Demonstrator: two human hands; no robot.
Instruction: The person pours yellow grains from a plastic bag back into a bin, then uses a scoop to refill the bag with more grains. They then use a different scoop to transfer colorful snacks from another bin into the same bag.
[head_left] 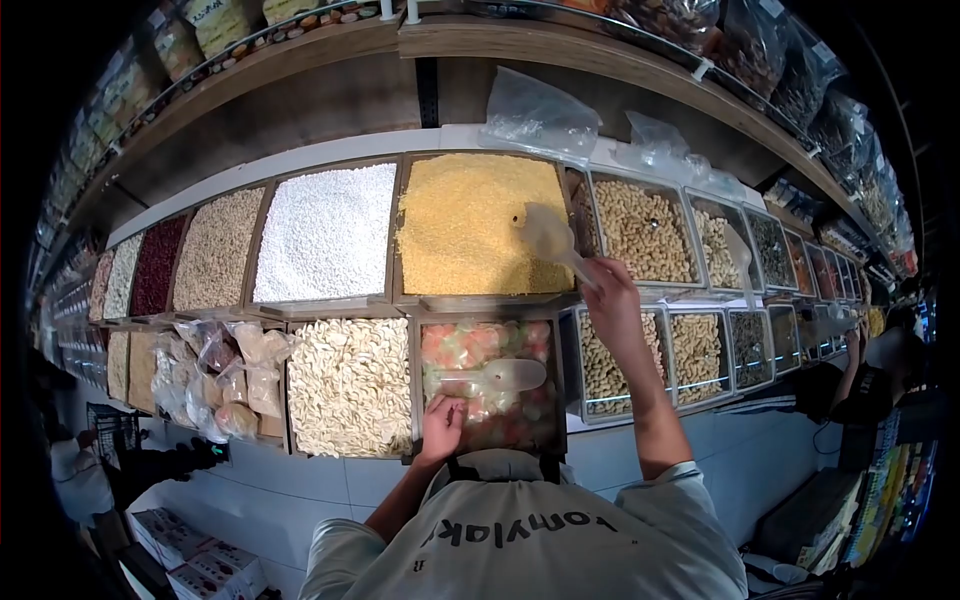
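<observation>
My right hand [612, 290] is closed around the handle of a translucent plastic scoop [546, 234]. The scoop's bowl is over the right part of a bin of yellow grain [470, 215], and a shadow falls on the grain beneath it. My left hand [442, 426] has its fingers curled, with nothing visible in them. It is at the left edge of a bin of red and green wrapped pieces [480, 342]. A second clear scoop [505, 375] lies across those pieces, just above my left hand.
Left are bins of white grains [325, 230] and pale flat pieces [350, 390], and bagged goods [235, 385]. Lidded bins of peanuts [645, 230] stand right. Plastic bags [540, 112] lie behind the bins, under a wooden shelf [600, 55]. Another person [875, 375] is far right.
</observation>
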